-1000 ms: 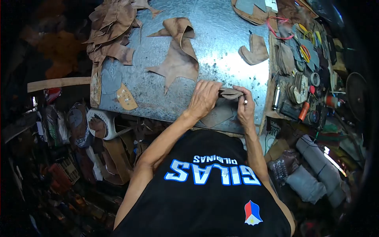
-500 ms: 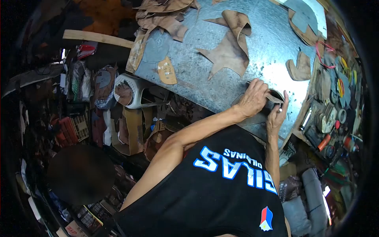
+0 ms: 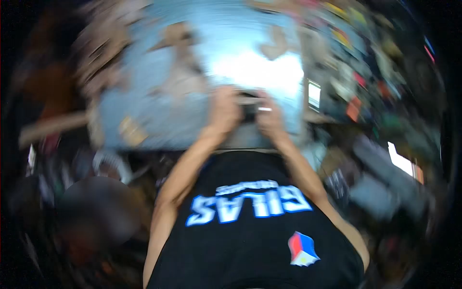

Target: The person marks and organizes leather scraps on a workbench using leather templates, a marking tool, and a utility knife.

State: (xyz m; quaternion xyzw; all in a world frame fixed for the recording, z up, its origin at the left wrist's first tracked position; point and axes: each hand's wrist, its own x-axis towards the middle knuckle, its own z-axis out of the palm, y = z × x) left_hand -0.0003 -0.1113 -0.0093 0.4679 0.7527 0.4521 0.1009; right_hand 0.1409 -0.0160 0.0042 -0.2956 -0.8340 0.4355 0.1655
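Motion blurs the view. Near the front edge of the metal-topped table (image 3: pixel 139 108), my left hand (image 3: pixel 225 111) is closed on the left side of a dark, curved piece (image 3: pixel 249 110) that looks like leather. On the piece's right side is my right hand (image 3: pixel 269 115), its fingers closed, with a small white, shiny thing at them. Farther up the table lies a brown cut leather piece (image 3: pixel 185 74). A smaller curved leather piece (image 3: pixel 275 44) rests beyond my hands, to the right.
Leather scraps (image 3: pixel 103 50) are heaped at the table's left. A tan pattern piece (image 3: pixel 132 131) lies by the front left edge, with a wooden strip (image 3: pixel 53 127) sticking out beyond. Blurred tools, one orange (image 3: pixel 353 109), crowd the right side. A white stool (image 3: pixel 111 166) stands below left.
The camera view has swung, so the table now sits farther left and more level. Both hands appear farther left in the view, still around the dark piece.
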